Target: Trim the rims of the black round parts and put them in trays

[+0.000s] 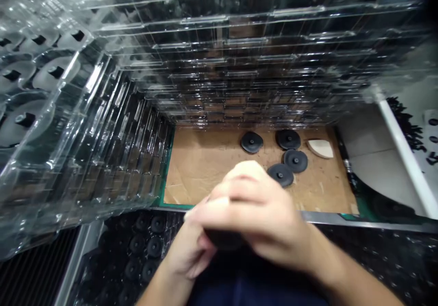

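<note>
My two hands meet low in the middle of the head view, blurred by motion. The fingers of my right hand (260,210) curl over a dark piece (226,239), mostly covered, so its exact kind cannot be made out. My left hand (191,246) closes around the same piece from the left and below. Beyond them, on a cardboard-covered surface (198,160), lie several black discs with a central stub, among them a single disc (251,142) and a cluster's front disc (280,175). A pale wedge-shaped block (320,148) rests to their right.
Tall stacks of clear plastic trays rise behind (226,61) and at the left (112,141). The left stack's top tray carries discs with stubs (56,71). Dark trays of round parts (137,246) sit below the bench edge. A white rail (407,155) runs along the right.
</note>
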Available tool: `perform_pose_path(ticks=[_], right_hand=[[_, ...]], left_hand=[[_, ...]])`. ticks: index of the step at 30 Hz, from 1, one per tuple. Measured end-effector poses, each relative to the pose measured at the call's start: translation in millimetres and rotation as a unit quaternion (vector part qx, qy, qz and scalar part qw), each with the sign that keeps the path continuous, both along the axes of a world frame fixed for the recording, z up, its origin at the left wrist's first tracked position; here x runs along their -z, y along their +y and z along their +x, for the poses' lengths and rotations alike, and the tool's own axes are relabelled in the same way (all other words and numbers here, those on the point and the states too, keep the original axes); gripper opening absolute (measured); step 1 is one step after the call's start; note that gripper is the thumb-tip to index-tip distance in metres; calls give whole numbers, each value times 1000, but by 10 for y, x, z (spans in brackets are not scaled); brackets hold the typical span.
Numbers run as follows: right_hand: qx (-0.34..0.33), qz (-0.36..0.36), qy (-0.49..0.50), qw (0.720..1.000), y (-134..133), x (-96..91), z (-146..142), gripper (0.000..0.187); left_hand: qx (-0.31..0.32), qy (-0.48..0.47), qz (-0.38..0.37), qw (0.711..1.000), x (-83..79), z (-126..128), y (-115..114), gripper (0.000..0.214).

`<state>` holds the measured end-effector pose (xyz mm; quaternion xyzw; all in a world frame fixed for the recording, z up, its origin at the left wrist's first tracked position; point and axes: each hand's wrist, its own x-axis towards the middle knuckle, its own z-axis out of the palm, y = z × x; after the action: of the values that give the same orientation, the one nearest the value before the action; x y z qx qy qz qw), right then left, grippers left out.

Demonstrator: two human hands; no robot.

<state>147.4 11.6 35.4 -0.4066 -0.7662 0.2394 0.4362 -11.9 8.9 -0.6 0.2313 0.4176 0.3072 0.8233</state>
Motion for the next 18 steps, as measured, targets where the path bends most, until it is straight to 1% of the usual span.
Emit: perform_pose_path(ticks=[1, 2, 3, 4, 5, 7, 9, 10, 12, 14, 16, 18], right_hand=[[30, -39, 32, 998, 15, 68, 30, 28], [82, -84, 58, 991, 25, 158, 66, 25], [132, -134, 70, 980, 29, 270, 102, 24], [169, -181, 70, 966, 22, 398, 133, 24], [185, -220, 59, 956, 3, 536, 155, 23], [177, -268, 16, 947, -72, 811, 163, 20], [173, -284, -30, 943, -189, 1032, 132, 22], [179, -286, -46, 940, -254, 1109, 109, 22], [185, -290, -75, 936, -374, 1200, 65, 21], [187, -289, -101, 933, -449, 1239, 43, 27], [196, -283, -121, 931, -453, 1251, 59, 26], [211, -269, -131, 931, -390, 1206, 110, 24]], left_hand=[[8, -16, -7, 1000, -4, -8, 1, 66], [11, -43, -21, 999, -12, -18, 4, 66], [10, -73, -38, 997, -20, -30, 7, 65], [7, -99, -55, 993, -26, -45, 12, 63], [2, -122, -69, 990, -27, -62, 16, 62], [-8, -142, -83, 986, -13, -98, 27, 59], [-17, -141, -93, 986, 16, -130, 37, 61], [-21, -139, -98, 985, 32, -142, 41, 62], [-27, -143, -103, 984, 61, -154, 48, 61], [-33, -157, -103, 982, 81, -151, 53, 60], [-40, -165, -103, 980, 94, -140, 54, 58], [-43, -170, -101, 979, 103, -119, 52, 57]])
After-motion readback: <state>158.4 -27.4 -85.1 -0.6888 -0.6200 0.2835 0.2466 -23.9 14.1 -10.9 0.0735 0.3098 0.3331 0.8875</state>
